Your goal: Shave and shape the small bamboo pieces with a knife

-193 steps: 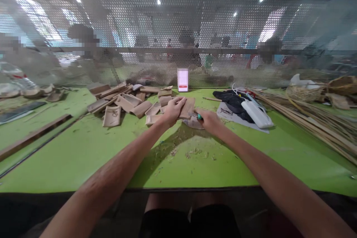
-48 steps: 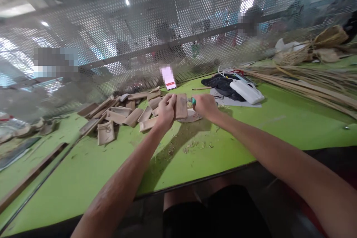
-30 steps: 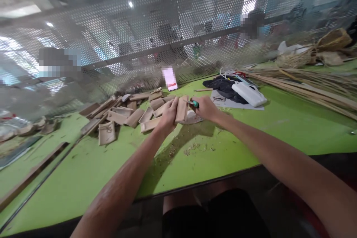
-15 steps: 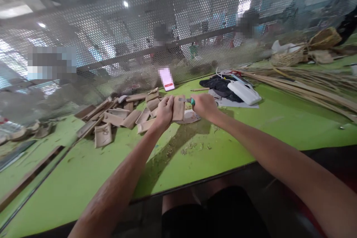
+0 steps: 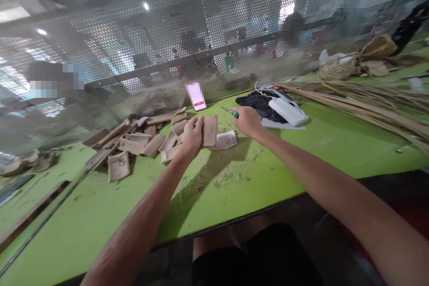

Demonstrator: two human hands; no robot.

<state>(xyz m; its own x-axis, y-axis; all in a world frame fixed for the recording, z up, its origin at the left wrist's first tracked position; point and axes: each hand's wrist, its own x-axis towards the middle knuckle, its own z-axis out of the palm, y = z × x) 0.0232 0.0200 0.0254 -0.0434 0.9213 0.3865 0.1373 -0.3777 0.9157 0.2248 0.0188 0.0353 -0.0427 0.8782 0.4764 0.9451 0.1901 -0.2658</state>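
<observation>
My left hand (image 5: 193, 134) grips a small flat piece of pale wood or bamboo (image 5: 209, 131) by its left side, holding it above the green table. In my right hand (image 5: 248, 121) is a knife (image 5: 231, 111) with a green handle, my fingers wrapped round it. Its blade points left, apart from the wooden piece. Below the piece lies a crumpled printed paper (image 5: 226, 140). Curled shavings (image 5: 231, 178) are scattered over the table between my forearms.
Several curved wooden pieces (image 5: 154, 146) are heaped left of my hands. A lit phone (image 5: 197, 98) leans against the perforated metal screen (image 5: 161, 53). To the right are dark cloth (image 5: 256, 103), a white device (image 5: 288, 111), long thin strips (image 5: 362, 103) and a woven basket (image 5: 338, 69).
The knife blade has come off the wooden piece's face and now stands clear of it, tilted up and away. My left hand still grips the piece. The view has shifted slightly.
</observation>
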